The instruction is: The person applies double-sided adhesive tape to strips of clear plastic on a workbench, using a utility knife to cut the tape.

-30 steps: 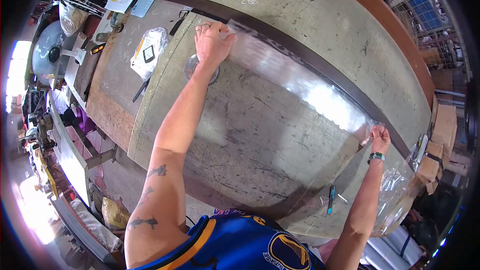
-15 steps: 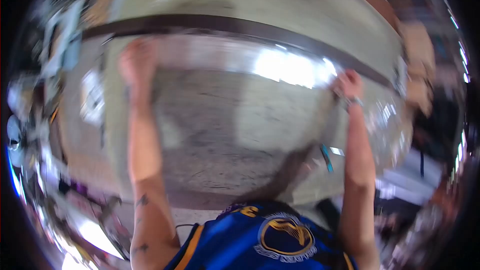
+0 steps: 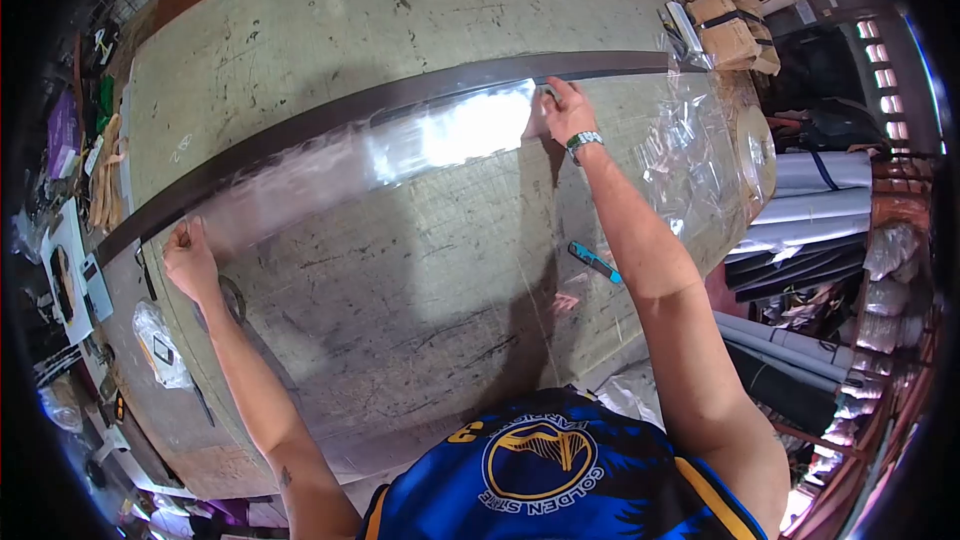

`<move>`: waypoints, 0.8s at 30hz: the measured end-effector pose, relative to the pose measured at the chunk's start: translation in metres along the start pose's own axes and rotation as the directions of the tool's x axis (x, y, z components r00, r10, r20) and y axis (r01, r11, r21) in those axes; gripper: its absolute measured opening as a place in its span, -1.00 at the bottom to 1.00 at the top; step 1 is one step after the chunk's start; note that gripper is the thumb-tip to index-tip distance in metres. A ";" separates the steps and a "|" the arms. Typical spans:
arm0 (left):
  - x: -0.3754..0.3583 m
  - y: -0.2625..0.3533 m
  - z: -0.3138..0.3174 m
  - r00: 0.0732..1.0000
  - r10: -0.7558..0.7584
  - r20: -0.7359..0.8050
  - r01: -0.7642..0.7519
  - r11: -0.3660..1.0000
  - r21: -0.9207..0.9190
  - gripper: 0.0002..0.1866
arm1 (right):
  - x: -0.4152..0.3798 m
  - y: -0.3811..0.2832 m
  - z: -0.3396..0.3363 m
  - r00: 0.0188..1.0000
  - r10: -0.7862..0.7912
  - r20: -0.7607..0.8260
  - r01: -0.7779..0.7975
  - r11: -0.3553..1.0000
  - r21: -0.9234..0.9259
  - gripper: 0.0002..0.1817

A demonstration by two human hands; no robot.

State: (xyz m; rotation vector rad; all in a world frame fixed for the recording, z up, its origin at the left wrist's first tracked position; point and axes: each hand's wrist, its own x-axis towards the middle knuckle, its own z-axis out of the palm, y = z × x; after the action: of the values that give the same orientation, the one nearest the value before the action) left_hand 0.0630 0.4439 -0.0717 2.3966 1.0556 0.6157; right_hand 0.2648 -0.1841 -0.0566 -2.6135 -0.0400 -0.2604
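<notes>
A clear, shiny strip of plastic film stretches across the worktable between my hands. My left hand pinches its left end with closed fingers. At the opposite end, my right hand, with a metal-banded watch on the wrist, has its thumb and fingers closed on the film's edge. The film's far edge runs along a long dark brown strip lying on the table. Bright glare covers the film's right part, so its surface there is hard to see.
A teal and black cutter lies on the scratched worktable, near my right forearm. Crumpled clear plastic is at the right. Cardboard boxes sit at the far right corner; wrapped rolls are stacked beyond the right edge.
The view has turned and sharpened, so the film and dark strip now slope up to the right. Both hands stay at the film's ends.
</notes>
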 end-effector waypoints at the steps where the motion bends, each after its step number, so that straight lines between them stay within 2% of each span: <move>1: 0.001 0.000 0.002 1.000 0.020 -0.004 -0.020 1.000 0.009 -0.55 | 0.002 -0.003 -0.002 0.989 -0.146 -0.006 0.145 0.986 -0.077 -0.57; 2: 0.001 -0.001 0.002 0.999 0.036 -0.009 -0.036 0.999 0.020 -0.55 | 0.004 -0.006 -0.003 0.957 -0.291 0.003 0.288 0.945 -0.153 -0.52; 3: 0.000 -0.003 0.001 0.999 0.049 -0.014 -0.048 0.998 0.034 -0.55 | 0.004 -0.014 -0.009 0.954 -0.256 0.156 0.281 0.945 -0.169 -0.42; 6: 0.000 0.000 0.000 0.999 0.045 -0.022 -0.044 0.998 0.042 -0.55 | -0.007 -0.031 -0.022 0.910 -0.234 0.341 0.342 0.890 -0.301 -0.41; 9: -0.002 0.005 -0.002 0.999 0.044 -0.016 -0.044 0.999 0.014 -0.54 | -0.023 -0.025 -0.026 0.917 -0.229 0.327 0.337 0.884 -0.325 -0.45; 12: -0.005 0.024 -0.013 0.988 0.129 -0.080 -0.100 0.951 0.294 -0.49 | -0.024 -0.025 -0.021 0.941 -0.263 0.212 0.310 0.922 -0.233 -0.44; 13: -0.010 0.037 -0.015 0.956 0.280 -0.083 -0.252 0.934 0.254 -0.44 | -0.023 -0.031 -0.019 0.948 -0.275 0.158 0.302 0.935 -0.185 -0.42; 15: -0.025 0.067 -0.016 0.826 0.555 -0.102 -0.533 0.826 0.181 -0.33 | -0.019 -0.050 -0.016 0.924 -0.335 0.183 0.362 0.922 -0.138 -0.28; 16: -0.034 0.088 -0.015 0.782 0.621 0.057 -0.622 0.769 0.148 -0.21 | -0.017 -0.062 -0.014 0.907 -0.369 0.200 0.395 0.912 -0.109 -0.21; 17: -0.044 0.108 -0.013 0.714 0.665 0.217 -0.694 0.713 0.100 -0.08 | -0.015 -0.070 -0.011 0.871 -0.378 0.314 0.431 0.895 -0.118 -0.05; 19: -0.062 0.134 -0.012 0.595 0.717 0.364 -0.723 0.675 -0.147 0.10 | -0.021 -0.078 -0.004 0.816 -0.410 0.407 0.493 0.862 -0.120 -0.04; 22: -0.069 0.131 -0.003 0.571 0.600 0.561 -0.675 0.732 -0.096 0.16 | -0.025 -0.083 -0.005 0.757 -0.421 0.499 0.533 0.840 -0.100 0.02; 24: -0.070 0.118 0.003 0.607 0.571 0.553 -0.650 0.757 -0.068 0.16 | -0.027 -0.078 -0.007 0.750 -0.380 0.541 0.489 0.870 -0.067 0.04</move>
State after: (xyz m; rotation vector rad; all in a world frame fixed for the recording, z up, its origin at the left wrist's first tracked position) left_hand 0.0886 0.3176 -0.0231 2.7979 -0.0068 0.0106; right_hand 0.2308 -0.1196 -0.0179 -2.7679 -0.8693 0.3090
